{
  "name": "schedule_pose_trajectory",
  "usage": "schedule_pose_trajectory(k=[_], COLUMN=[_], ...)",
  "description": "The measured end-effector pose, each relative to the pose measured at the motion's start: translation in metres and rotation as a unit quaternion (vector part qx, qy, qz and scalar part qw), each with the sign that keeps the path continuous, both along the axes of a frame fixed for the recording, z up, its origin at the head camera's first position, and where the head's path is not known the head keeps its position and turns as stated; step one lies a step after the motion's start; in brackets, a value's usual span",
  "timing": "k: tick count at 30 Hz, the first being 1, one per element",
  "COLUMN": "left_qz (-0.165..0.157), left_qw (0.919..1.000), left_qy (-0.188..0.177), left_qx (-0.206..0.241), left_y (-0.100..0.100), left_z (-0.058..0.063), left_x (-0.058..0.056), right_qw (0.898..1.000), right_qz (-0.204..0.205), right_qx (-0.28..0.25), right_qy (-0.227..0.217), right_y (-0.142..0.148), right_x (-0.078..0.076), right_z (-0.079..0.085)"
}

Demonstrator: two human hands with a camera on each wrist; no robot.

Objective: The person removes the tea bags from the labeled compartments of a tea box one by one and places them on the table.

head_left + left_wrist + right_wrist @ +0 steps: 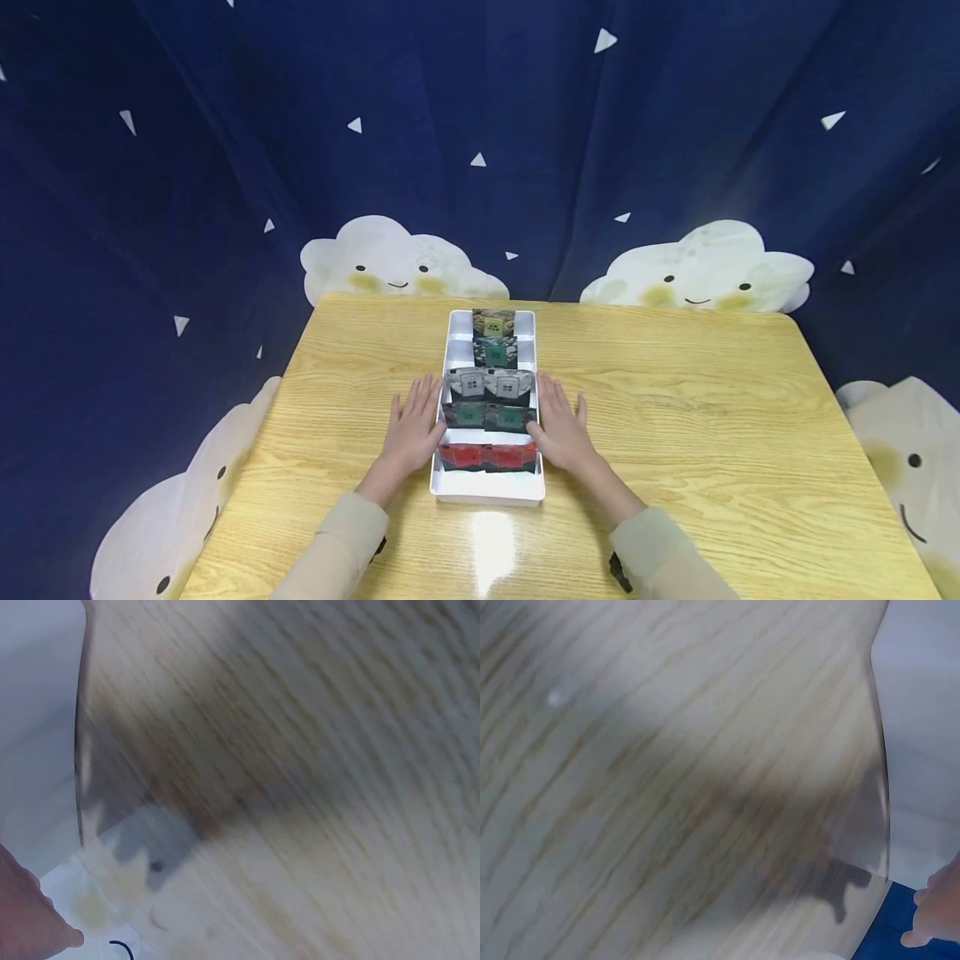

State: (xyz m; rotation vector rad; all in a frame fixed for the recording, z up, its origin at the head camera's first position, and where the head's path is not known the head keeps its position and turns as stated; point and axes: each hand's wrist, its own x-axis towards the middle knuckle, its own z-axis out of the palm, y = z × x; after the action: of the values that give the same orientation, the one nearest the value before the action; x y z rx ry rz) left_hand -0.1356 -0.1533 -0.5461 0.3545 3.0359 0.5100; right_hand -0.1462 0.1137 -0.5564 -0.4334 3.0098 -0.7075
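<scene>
A long white tray (487,487) with several compartments lies lengthwise on the table, and its side wall fills an edge of both wrist views. My left hand (412,427) lies along the tray's left side, fingers extended forward and thumb at the rim. On the opposite side, my right hand (562,427) rests against the wall with straight fingers, its thumb over the rim near the packets. Small flat packets stand in rows: red ones (462,455) nearest me, dark green ones (468,415), grey ones (507,385), then a single green one (496,353) and a brown-yellow one (492,325).
The wooden table (697,417) extends to both sides of the tray. Behind it hangs a dark blue curtain (480,100) with white triangles and smiling clouds. Light glares off the tabletop in front of the tray.
</scene>
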Motion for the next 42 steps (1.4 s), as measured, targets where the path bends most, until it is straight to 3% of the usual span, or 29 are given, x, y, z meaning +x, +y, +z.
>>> schedule_pose_trajectory(k=[27, 42], left_qz=[-0.005, -0.011], left_qw=[1.0000, 0.9998], left_qy=[0.004, 0.014], left_qx=[0.003, -0.006], left_y=[-0.022, -0.027], left_z=[0.003, 0.003], left_x=[0.024, 0.027], right_qw=[1.000, 1.000], right_qz=[0.003, -0.003], right_qx=[0.002, -0.005], right_qy=[0.009, 0.015], right_y=[-0.025, -0.030], right_x=[0.028, 0.036], right_z=[0.000, 0.001])
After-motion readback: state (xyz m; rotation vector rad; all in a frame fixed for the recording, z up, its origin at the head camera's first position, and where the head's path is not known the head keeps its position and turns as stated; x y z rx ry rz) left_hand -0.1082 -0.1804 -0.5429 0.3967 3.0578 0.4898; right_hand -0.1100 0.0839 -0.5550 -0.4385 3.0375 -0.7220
